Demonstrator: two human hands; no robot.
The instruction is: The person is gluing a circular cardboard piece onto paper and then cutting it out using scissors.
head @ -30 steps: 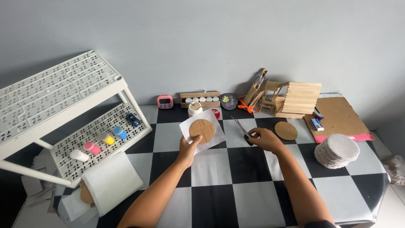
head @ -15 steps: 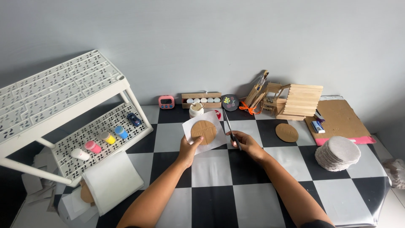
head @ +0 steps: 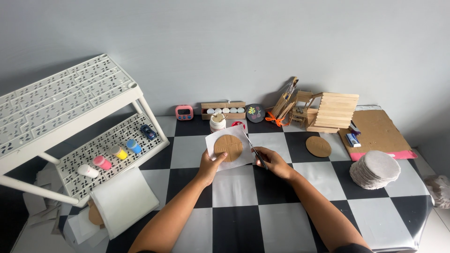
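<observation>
A white paper sheet (head: 228, 148) with a brown cardboard disc (head: 228, 145) lying flat on it is held up just above the chequered worktop (head: 234, 189), near its back edge. The left hand (head: 209, 164) pinches the sheet's lower corner, grip closed on the paper. The right hand (head: 272, 161) is closed round a pair of scissors (head: 255, 152), blades meeting the sheet's right edge.

The thin paper looks floppy, so it could buckle at the blades and the cut could stray into the stiff disc; the disc may also slide if it is not stuck down.

Nearby lie another cardboard disc (head: 318, 146), a stack of pale grey round pads (head: 375, 169), a slatted wooden stick model (head: 333, 111) and a white perforated plastic rack (head: 70, 117) holding small paint pots (head: 118, 152).
</observation>
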